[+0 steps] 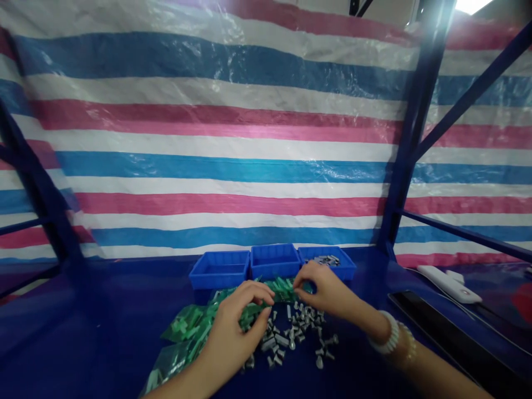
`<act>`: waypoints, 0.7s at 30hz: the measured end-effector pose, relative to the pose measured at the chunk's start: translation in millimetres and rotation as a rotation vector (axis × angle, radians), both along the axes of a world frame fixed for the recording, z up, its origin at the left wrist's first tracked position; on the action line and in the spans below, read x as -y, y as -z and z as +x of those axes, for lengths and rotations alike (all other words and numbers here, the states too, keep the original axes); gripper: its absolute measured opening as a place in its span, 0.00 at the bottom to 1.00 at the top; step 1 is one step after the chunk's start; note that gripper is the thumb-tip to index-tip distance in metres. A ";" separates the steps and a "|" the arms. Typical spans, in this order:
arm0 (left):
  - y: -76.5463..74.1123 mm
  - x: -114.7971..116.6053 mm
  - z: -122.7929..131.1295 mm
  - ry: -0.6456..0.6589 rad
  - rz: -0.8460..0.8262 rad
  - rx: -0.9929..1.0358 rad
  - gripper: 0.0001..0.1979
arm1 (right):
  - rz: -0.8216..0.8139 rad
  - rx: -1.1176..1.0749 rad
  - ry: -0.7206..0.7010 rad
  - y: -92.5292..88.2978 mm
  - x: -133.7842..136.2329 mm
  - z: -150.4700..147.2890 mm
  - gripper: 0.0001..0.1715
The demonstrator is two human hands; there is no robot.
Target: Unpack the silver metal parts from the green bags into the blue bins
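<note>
My left hand (239, 324) hovers over the left side of a pile of metal screws (301, 324). Its fingers curl, with a gap between thumb and fingertips and nothing visible there. At the pile's far edge, my right hand (322, 285) is closed in a pinch, thumb and forefinger together; whatever it may hold is too small to make out. Green plastic parts (282, 288) lie behind the screws, between both hands. Clear bags (185, 324) with green pieces lie left of my left hand, partly hidden by it.
Three blue bins stand in a row behind the pile: a left bin (220, 254), a middle bin (274, 248) and a right bin (352, 263) holding metal pieces (326, 260). At right lie a black phone-like slab (440, 327) and a white power strip (449, 284) with cables. Blue frame posts (409, 138) flank the table.
</note>
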State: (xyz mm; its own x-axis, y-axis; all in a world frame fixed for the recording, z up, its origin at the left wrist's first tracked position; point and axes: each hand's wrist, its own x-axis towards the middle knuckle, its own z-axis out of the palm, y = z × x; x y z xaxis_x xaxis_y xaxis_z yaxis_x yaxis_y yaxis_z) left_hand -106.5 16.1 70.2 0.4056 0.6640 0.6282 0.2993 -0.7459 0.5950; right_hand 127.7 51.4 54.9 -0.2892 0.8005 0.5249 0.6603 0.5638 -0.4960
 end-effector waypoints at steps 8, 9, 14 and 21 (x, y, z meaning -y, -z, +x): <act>4.7 2.0 -0.1 0.037 -0.044 -0.033 0.07 | -0.059 0.359 0.142 12.1 16.5 -36.0 0.11; 5.1 2.8 -0.1 0.044 -0.046 -0.036 0.07 | -0.059 0.383 0.164 13.0 16.5 -38.2 0.12; 5.2 5.5 1.5 0.065 -0.081 -0.023 0.08 | -0.086 0.294 0.187 19.1 14.4 -45.1 0.08; 6.8 4.7 3.0 -0.036 -0.369 0.190 0.07 | -0.215 -0.360 -0.165 -2.7 28.9 -37.5 0.07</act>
State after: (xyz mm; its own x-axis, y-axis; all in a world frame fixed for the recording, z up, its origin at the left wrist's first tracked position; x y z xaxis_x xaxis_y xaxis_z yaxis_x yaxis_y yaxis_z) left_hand -103.6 11.4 63.4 0.2777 0.8702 0.4070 0.1810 -0.4634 0.8674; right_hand 90.2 22.5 57.6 -0.2514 0.8610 0.4422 0.3341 0.5060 -0.7952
